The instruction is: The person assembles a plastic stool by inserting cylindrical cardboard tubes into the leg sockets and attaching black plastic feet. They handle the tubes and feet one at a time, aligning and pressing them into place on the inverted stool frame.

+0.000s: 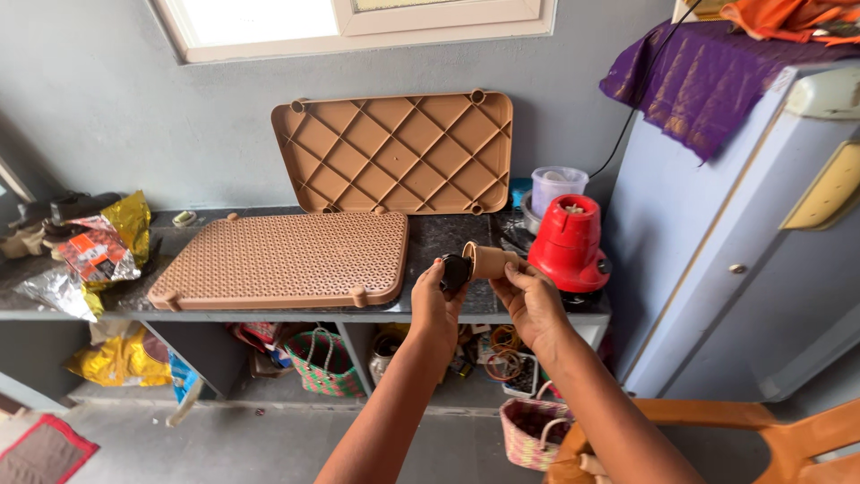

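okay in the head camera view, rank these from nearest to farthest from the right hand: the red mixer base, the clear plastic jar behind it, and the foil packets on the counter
From the right hand:
1. Red mixer base, just to its right on the counter.
2. Clear plastic jar, behind the mixer by the wall.
3. Foil packets, far left end of the counter.

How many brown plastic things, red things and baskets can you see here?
Brown plastic shelf panels: 2, one flat, one leaning
Brown tube in right hand: 1
Red mixer base: 1
Woven baskets: 2, green, pink
Total: 6
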